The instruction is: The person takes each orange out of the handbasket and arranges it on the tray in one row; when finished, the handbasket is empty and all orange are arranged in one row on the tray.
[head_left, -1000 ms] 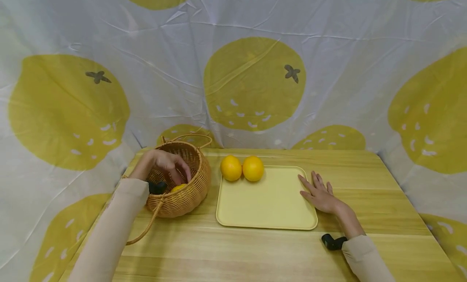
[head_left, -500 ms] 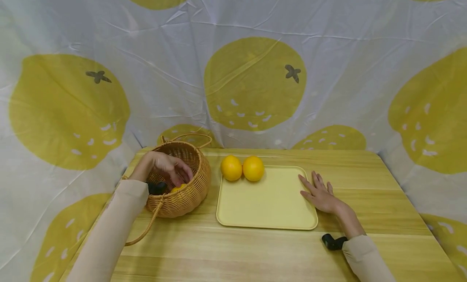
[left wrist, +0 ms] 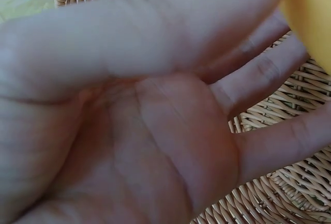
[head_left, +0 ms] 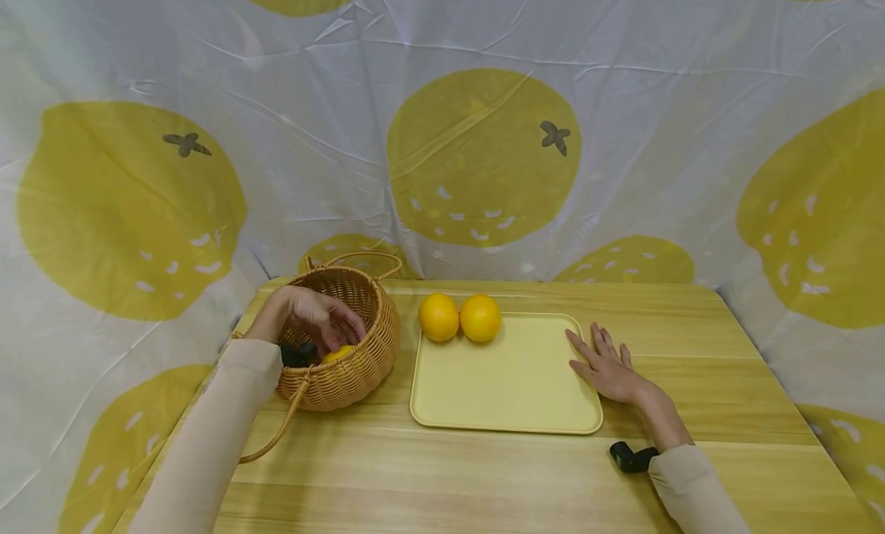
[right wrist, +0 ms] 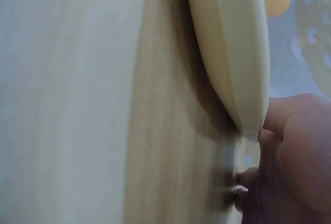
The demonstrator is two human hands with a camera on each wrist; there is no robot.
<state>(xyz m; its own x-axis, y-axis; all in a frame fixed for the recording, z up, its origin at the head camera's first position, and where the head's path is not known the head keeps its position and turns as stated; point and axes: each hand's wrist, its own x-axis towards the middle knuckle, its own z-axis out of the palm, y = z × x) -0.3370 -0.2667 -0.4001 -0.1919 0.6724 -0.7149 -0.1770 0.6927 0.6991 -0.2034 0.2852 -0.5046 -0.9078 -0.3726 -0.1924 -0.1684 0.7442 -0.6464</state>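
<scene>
My left hand (head_left: 319, 316) reaches down into a wicker basket (head_left: 359, 376) on the left of the table. Its thumb and fingers are around an orange (head_left: 339, 354) near the basket's front wall. In the left wrist view the orange (left wrist: 314, 22) shows only in part, at the thumb tip, with other fingers passing behind it. My right hand (head_left: 611, 371) has its fingers spread at the right edge of a pale yellow tray (head_left: 512, 388), touching the rim. Two more oranges, one on the left (head_left: 439, 317) and one on the right (head_left: 480, 319), sit side by side at the tray's back left corner.
The basket's two handles hang outward, one handle (head_left: 276, 438) low at the front and the other (head_left: 362, 256) at the back. Wooden table boards (head_left: 442, 480) run around the tray. A lemon-print cloth (head_left: 311, 134) hangs behind and at both sides.
The left hand's fingers have shifted slightly on the orange in the basket, and a little more of the fruit shows. The right hand and the tray have stayed put.
</scene>
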